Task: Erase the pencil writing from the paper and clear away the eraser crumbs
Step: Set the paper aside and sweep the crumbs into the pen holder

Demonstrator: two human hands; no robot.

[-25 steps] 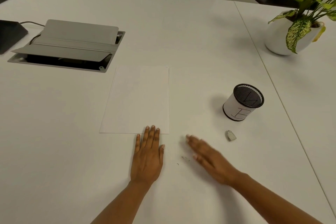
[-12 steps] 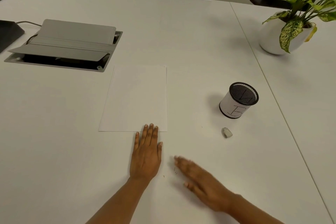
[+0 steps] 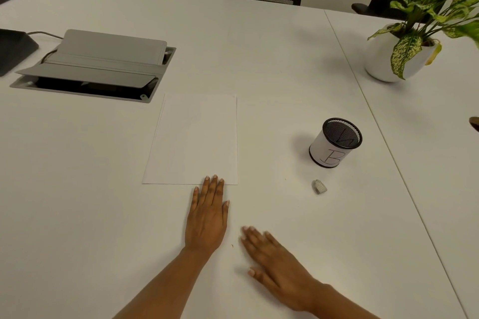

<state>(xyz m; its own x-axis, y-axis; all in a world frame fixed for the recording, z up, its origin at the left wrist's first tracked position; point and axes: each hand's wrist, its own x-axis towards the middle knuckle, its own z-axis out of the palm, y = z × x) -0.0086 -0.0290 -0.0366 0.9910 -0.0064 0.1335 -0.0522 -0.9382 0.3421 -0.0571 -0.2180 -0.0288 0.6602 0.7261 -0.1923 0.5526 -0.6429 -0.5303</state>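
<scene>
While the far left of the white table carries a dark device with a cable, the grey hinged cable hatch sits just beside it, flaps propped open. Moving along, the sheet of paper lies flat and looks blank, no writing visible on it from this view. At its near edge, the left hand is pressed flat, palm down, fingers straight and together, gripping nothing; the fingertips overlap the paper's bottom edge. One tiny dark speck, possibly an eraser crumb, sits on the bare table between the two hands. Then the right hand, blurred, splayed flat and low over the table, palm down, holding nothing, near the left hand but apart from it. Further right, the small grey eraser lies on the table, well clear of the paper. Just behind it stands a black mesh pen cup wrapped in a white label marked with a "B". Far right, a potted plant in a white pot.
</scene>
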